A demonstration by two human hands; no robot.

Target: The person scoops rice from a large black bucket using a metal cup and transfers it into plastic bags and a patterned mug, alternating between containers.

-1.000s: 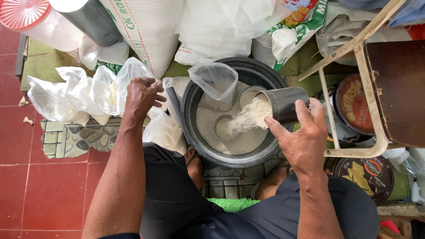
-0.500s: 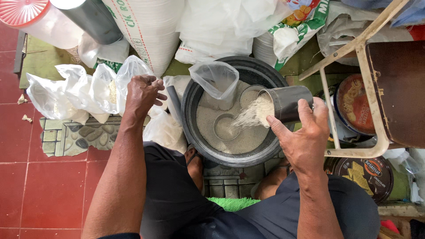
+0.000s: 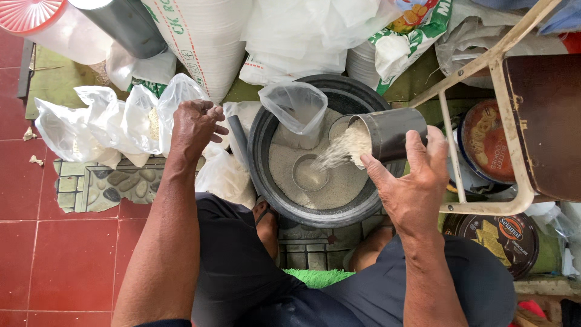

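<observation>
Rice pouring from a metal can (image 3: 387,133) into a dark basin (image 3: 260,151).

Can is tipped on its side over the basin's right rim, gripped round the body by the right hand (image 3: 411,188); white rice (image 3: 345,148) spills from its mouth toward a small round cup (image 3: 310,175) sunk in the rice bed. An open clear plastic bag (image 3: 296,109) stands inside the basin at its far side. Left hand (image 3: 193,124) is closed over the top of a knotted plastic bag (image 3: 175,97), one of a row of filled bags (image 3: 91,124) on the floor left of the basin. White sacks (image 3: 206,36) sit behind, a wooden chair (image 3: 514,121) and round tins (image 3: 484,151) to the right. Red floor tiles (image 3: 36,242) lower left.
</observation>
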